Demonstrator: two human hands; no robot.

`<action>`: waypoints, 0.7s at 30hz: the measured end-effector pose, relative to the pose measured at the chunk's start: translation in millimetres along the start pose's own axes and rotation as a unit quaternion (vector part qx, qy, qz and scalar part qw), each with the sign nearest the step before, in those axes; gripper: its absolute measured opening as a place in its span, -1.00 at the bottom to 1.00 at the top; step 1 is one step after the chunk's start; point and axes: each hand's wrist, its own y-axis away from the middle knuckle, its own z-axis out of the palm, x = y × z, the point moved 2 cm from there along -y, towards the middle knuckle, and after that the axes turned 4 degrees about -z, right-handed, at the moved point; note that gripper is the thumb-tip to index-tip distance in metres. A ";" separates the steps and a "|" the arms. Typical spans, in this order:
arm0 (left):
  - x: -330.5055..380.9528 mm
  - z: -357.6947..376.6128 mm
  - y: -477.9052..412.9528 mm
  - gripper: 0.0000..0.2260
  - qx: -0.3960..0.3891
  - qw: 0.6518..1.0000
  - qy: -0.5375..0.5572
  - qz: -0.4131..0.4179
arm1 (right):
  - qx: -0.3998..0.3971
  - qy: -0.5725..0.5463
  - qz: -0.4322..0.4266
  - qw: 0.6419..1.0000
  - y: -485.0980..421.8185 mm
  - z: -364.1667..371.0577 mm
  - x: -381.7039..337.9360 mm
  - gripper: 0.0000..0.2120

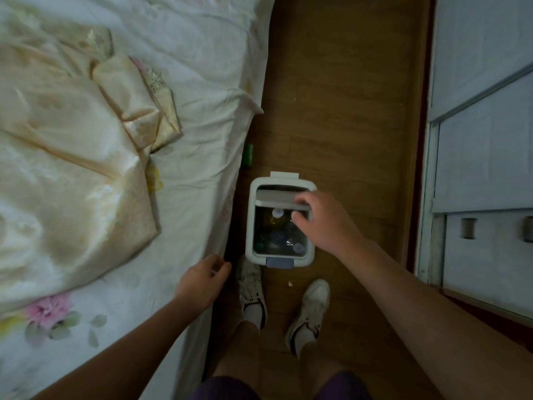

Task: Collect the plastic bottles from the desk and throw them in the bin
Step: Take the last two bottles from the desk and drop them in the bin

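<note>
A small white bin (250, 226) stands on the wooden floor just in front of my feet, with its lid swung up at the far side. Inside lie clear plastic bottles (277, 223), one showing a white cap. My right hand (320, 219) hovers over the bin's right rim, fingers bent and apart, holding nothing. My left hand (203, 280) hangs over the bed's edge to the bin's left, fingers loosely curled, and it holds nothing. The desk is out of view.
A bed (184, 197) with a floral sheet and a cream quilt (72, 157) fills the left side. White cabinet doors (484, 157) run along the right. A green object (248, 155) lies on the floor by the bed. My shoes (310, 304) stand behind the bin.
</note>
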 end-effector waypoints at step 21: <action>-88.9 112.1 25.1 -0.79 0.031 0.995 0.049 -0.075 | -0.129 0.181 -0.065 0.973 69.1 187.6 85.8 -0.18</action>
